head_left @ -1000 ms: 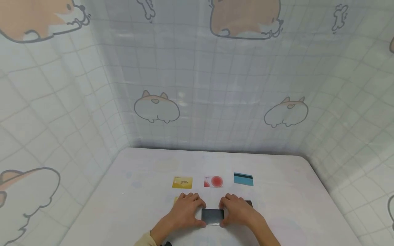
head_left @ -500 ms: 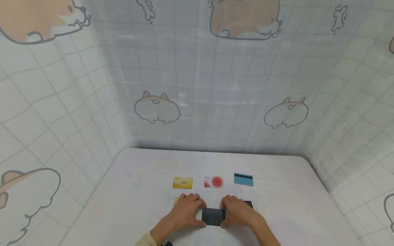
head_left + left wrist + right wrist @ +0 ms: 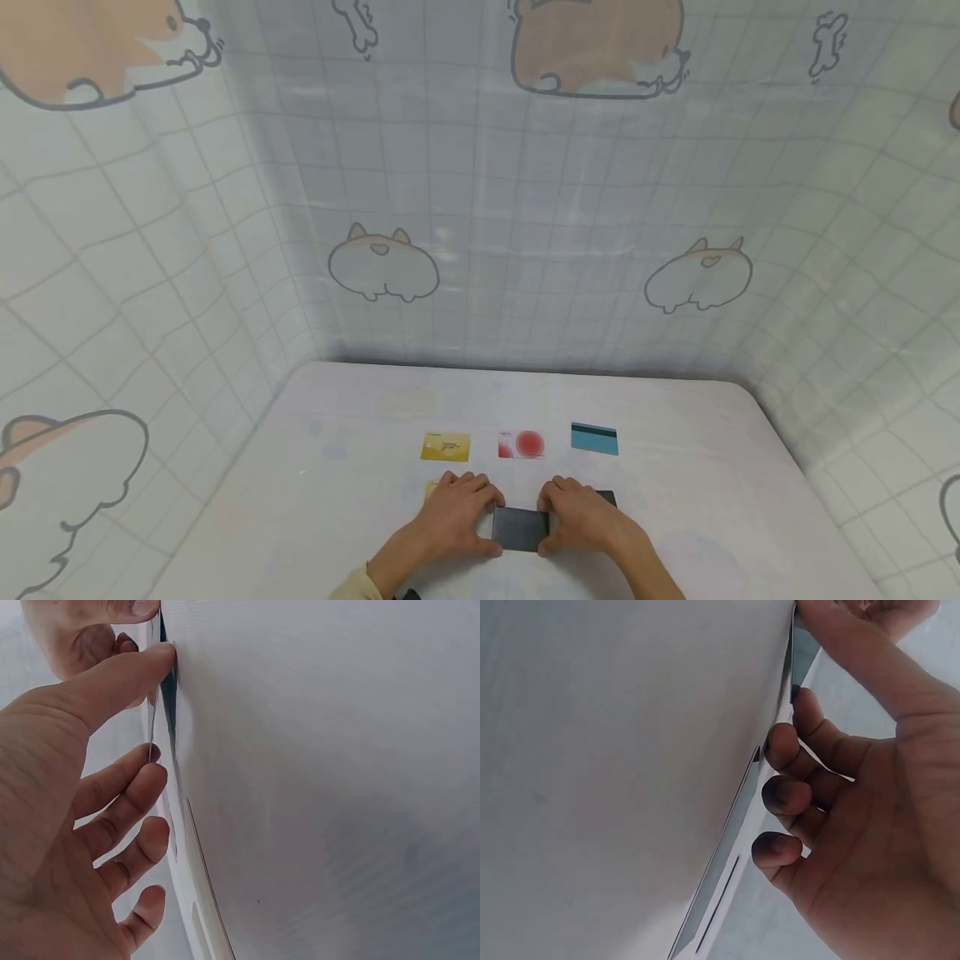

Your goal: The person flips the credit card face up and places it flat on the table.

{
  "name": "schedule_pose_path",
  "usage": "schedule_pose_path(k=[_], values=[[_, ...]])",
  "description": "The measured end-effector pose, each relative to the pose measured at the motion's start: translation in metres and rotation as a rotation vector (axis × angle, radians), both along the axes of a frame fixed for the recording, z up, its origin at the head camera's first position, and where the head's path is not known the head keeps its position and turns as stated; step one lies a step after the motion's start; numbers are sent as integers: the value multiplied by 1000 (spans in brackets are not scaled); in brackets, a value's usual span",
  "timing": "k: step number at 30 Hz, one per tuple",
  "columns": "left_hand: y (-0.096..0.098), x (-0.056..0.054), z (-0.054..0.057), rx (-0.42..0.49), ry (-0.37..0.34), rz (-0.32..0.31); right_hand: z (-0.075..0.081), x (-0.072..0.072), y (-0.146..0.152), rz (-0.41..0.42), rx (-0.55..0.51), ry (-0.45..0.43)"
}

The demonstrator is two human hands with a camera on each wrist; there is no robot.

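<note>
A dark grey card point(image 3: 521, 529) sits between the two hands at the front middle of the white table, seen in the head view. My left hand point(image 3: 456, 515) pinches its left end between thumb and index finger. At the opposite end, my right hand point(image 3: 581, 517) pinches it the same way. Seen edge-on in the left wrist view, the card is a thin line running from thumb to index fingertip. In the right wrist view the card's face point(image 3: 804, 656) shows between thumb and index finger, while the other fingers curl loosely beside it.
Behind the hands lie a yellow card point(image 3: 446, 447), a white card with a red circle point(image 3: 521, 444) and a blue card with a black stripe point(image 3: 594, 437). Hands partly cover another yellow card point(image 3: 430, 488) and a black card point(image 3: 608, 497). Patterned curtains point(image 3: 480, 208) surround the table.
The dark card has shifted very slightly right and tilted a little between the hands, its sheen changing. Both hands keep their pinch and have hardly moved.
</note>
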State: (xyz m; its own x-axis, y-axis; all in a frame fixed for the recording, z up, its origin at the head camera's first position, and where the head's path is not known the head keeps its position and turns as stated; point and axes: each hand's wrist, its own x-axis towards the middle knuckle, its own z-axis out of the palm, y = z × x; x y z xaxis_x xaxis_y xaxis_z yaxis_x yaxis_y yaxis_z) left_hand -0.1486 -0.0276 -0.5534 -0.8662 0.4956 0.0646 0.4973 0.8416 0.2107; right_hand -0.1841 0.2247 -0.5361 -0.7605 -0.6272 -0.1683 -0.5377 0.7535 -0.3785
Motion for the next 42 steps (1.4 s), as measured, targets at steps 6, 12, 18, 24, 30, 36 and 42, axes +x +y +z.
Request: schedule_pose_path(k=[6, 12, 18, 24, 30, 36, 42], values=[[-1, -1, -1, 1, 12, 1, 3, 0, 0, 17, 1, 18], [-1, -2, 1, 4, 13, 11, 0, -1, -2, 24, 26, 34], [-2, -2, 2, 9, 39, 7, -2, -1, -2, 16, 18, 33], [-4, -1, 3, 13, 36, 21, -1, 0, -3, 12, -14, 40], [-7, -2, 3, 9, 52, 35, 0, 0, -2, -8, -35, 53], [-11, -3, 3, 17, 21, 58, 0, -1, -1, -22, -61, 52], [-13, -4, 2, 9, -5, 66, 0, -1, -3, -43, -102, 39]])
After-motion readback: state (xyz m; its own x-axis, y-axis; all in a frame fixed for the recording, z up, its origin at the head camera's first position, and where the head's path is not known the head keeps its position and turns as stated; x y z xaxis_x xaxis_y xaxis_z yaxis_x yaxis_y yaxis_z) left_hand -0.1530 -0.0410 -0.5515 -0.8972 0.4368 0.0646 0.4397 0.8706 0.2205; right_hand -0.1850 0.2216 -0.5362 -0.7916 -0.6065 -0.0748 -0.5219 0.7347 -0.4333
